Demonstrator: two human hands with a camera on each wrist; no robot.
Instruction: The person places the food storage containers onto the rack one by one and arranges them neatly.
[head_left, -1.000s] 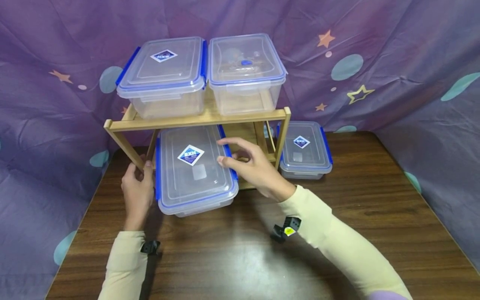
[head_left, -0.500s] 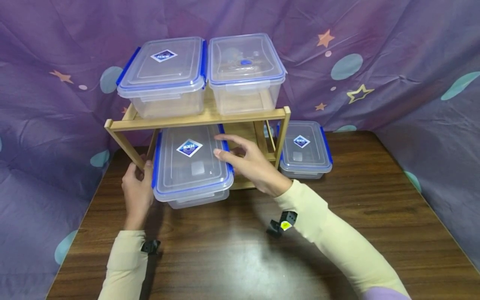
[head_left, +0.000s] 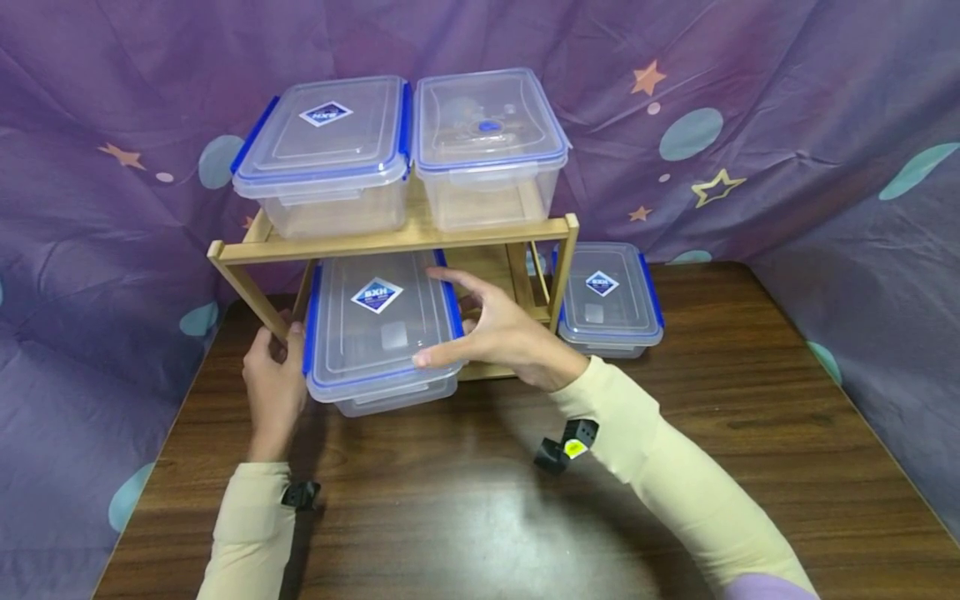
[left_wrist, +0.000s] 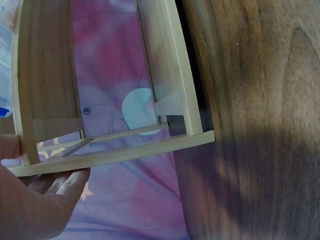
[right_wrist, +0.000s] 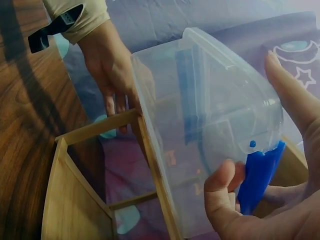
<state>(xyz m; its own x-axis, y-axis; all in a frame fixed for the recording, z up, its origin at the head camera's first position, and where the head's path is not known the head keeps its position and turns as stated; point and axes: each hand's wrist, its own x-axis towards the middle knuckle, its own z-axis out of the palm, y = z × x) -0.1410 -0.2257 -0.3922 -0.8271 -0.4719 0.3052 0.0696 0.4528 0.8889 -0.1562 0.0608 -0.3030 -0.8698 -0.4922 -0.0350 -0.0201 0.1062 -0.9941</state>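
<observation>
A clear lidded food container (head_left: 348, 350) with blue side latches lies partly inside the lower level of a wooden two-tier rack (head_left: 390, 244), its front end jutting out. My right hand (head_left: 517, 337) grips its right side, thumb over the lid near the front corner. In the right wrist view, fingers curl under the container (right_wrist: 170, 135) beside a blue latch (right_wrist: 260, 172). At the rack's left front post, my left hand (head_left: 273, 387) holds the frame. The left wrist view shows that hand (left_wrist: 45, 205) with thumb and fingers around the wooden side.
Two deeper clear containers, one at left (head_left: 330, 158) and one at right (head_left: 491, 142), stand on the rack's top tier. Another flat container (head_left: 611, 300) sits on the brown table (head_left: 712, 433), right of the rack. A purple curtain (head_left: 787, 75) hangs behind.
The container has moved back and slightly left, farther into the rack. My right thumb has shifted forward to the lid's near right corner. The left hand stays on the post.
</observation>
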